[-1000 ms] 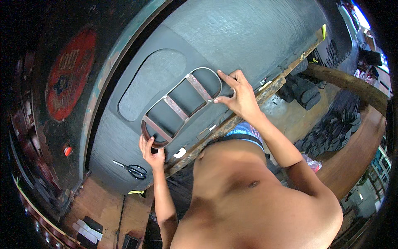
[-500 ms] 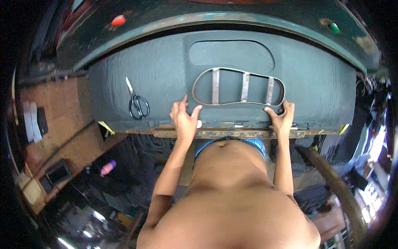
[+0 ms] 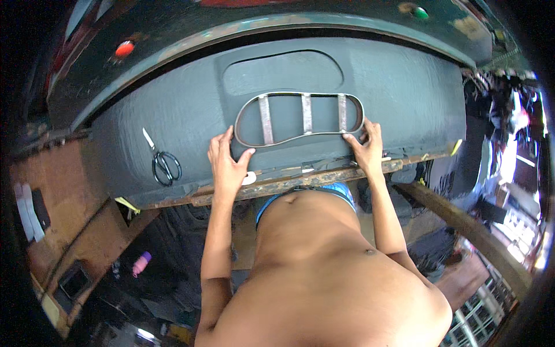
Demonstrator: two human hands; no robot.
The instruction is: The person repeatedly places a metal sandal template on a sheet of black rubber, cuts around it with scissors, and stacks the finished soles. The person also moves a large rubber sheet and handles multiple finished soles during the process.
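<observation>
A metal sole-shaped cutting die point(image 3: 307, 113), a thin band with three crossbars, stands on the dark grey sheet point(image 3: 404, 98). At its left end is my left hand point(image 3: 228, 162), thumb and fingers spread, fingertips close beside the band; whether they touch it I cannot tell. My right hand point(image 3: 368, 151) has its thumb against the near edge and its curled fingers around the right end. Behind the die, a long rounded outline point(image 3: 283, 72) is cut in the sheet. Black-handled scissors point(image 3: 163, 165) lie on the left with blades pointing away.
A worn dark machine beam point(image 3: 260, 32) crosses behind the sheet, with a red knob point(image 3: 124, 48) and a green knob point(image 3: 420, 12). A rough wooden ledge point(image 3: 277, 188) runs along the near edge. A white round piece point(image 3: 249, 178) lies by my left wrist.
The view has turned and shifted, so everything appears further left and tilted. My left fingertips are nearer the die's left end, and my right hand stays at its right end.
</observation>
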